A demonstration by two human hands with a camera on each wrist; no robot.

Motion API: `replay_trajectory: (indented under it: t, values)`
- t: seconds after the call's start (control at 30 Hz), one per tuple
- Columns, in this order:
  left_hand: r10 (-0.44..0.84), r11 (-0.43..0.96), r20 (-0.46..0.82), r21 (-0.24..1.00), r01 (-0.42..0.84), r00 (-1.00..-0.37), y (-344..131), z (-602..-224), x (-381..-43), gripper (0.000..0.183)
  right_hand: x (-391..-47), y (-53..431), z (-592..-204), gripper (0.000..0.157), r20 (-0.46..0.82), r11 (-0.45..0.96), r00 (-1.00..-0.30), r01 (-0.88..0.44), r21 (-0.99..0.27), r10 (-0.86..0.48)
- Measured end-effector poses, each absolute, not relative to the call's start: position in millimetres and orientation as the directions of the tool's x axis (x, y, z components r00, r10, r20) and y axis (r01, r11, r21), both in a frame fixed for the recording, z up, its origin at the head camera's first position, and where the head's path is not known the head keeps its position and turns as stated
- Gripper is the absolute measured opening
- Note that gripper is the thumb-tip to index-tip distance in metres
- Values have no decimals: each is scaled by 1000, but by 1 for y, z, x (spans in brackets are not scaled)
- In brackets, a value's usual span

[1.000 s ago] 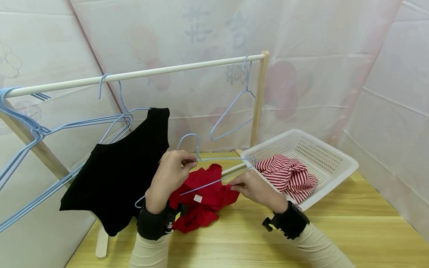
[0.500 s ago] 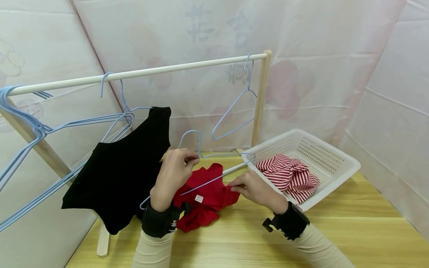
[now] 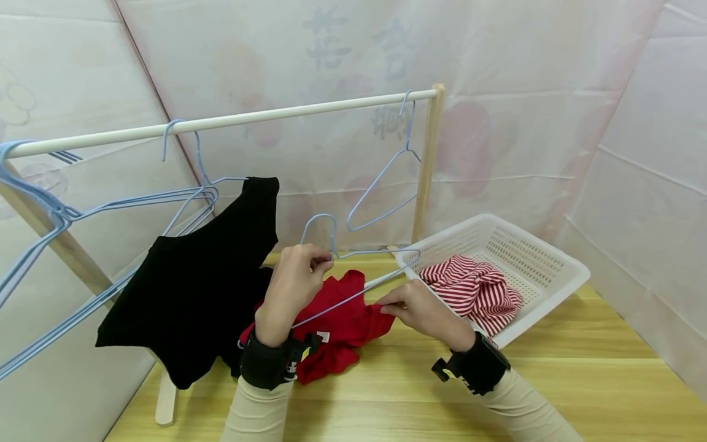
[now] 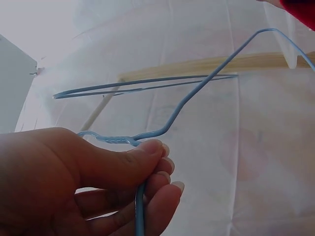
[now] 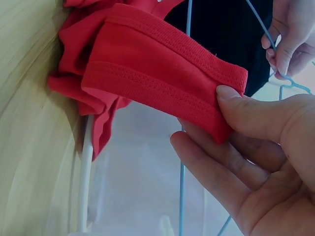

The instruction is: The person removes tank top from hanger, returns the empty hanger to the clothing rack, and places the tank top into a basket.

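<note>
In the head view my left hand (image 3: 295,285) pinches a blue wire hanger (image 3: 375,252) just below its hook, thumb against the fingers. The hanger slants over a crumpled red tank top (image 3: 353,322) lying on the wooden table. My right hand (image 3: 422,310) pinches one of its straps. The right wrist view shows that strap (image 5: 152,64) stretched flat between thumb and fingers, ribbed along both edges. The hanger's right end stands free of the cloth, above my right hand; its left part is mostly behind my left wrist.
A black top (image 3: 199,288) hangs on the rack's white rail (image 3: 309,110) at left, beside several bare blue hangers (image 3: 38,245). Another bare hanger (image 3: 381,178) hangs near the right post (image 3: 428,166). A white basket (image 3: 558,270) holds a red-striped garment (image 3: 475,291).
My left hand has moved a little to the right with the hanger, whose right end now sits farther right near the basket's rim. My right hand keeps its place on the strap.
</note>
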State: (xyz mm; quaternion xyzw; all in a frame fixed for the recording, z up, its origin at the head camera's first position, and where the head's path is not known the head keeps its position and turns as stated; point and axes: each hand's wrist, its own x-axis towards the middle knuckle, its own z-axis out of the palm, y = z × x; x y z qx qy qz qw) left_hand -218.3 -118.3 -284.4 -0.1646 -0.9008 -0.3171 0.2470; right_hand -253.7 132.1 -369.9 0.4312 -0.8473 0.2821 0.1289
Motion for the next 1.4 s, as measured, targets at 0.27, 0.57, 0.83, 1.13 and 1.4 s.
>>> replay_trajectory:
  t: [0.27, 0.57, 0.83, 1.13, 1.4]
  values:
    - [117, 768, 524, 491, 412, -844, -118, -274, -223, 7, -254, 132, -370, 13, 464, 465, -591, -806, -366, -659]
    - [52, 790, 514, 503, 350, -856, -111, -260, -230, 9, -251, 134, -368, 13, 458, 467, -610, -791, -394, -647]
    - [14, 805, 486, 513, 298, -874, -105, -248, -241, 12, -252, 135, -369, 13, 449, 457, -609, -791, -407, -654]
    - [4, 789, 537, 517, 332, -844, -95, -236, -264, 14, -251, 136, -368, 13, 450, 457, -615, -786, -417, -648]
    - [-52, 761, 608, 538, 363, -792, -88, -224, -281, 13, -250, 137, -366, 13, 438, 462, -628, -775, -432, -643]
